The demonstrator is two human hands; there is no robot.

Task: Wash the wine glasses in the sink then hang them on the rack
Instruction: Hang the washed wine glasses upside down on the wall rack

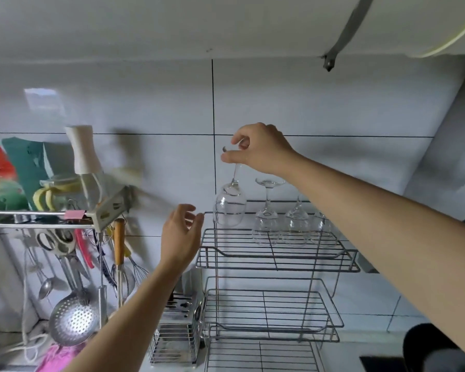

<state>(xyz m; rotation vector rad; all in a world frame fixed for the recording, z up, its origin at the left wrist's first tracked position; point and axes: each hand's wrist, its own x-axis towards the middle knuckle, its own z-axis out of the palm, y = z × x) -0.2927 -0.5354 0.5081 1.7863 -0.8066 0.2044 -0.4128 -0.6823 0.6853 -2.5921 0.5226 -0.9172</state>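
My right hand (261, 150) pinches the foot of a clear wine glass (230, 204) and holds it upside down above the left end of a steel wire rack (277, 260). The bowl hangs just over the rack's top rail. Three more wine glasses hang upside down to its right: one (267, 221) beside it, another (297, 224) further along, and a third (324, 229) partly hidden behind my right forearm. My left hand (181, 236) hovers with loosely spread fingers near the rack's top left corner and holds nothing. The sink is out of view.
A rail at the left carries scissors (57, 241), a slotted ladle (74, 316), a whisk and spoons, with bottles and cloths on the shelf above. A metal cutlery holder (177, 334) stands left of the rack. The rack has several lower wire shelves. White tiled wall behind.
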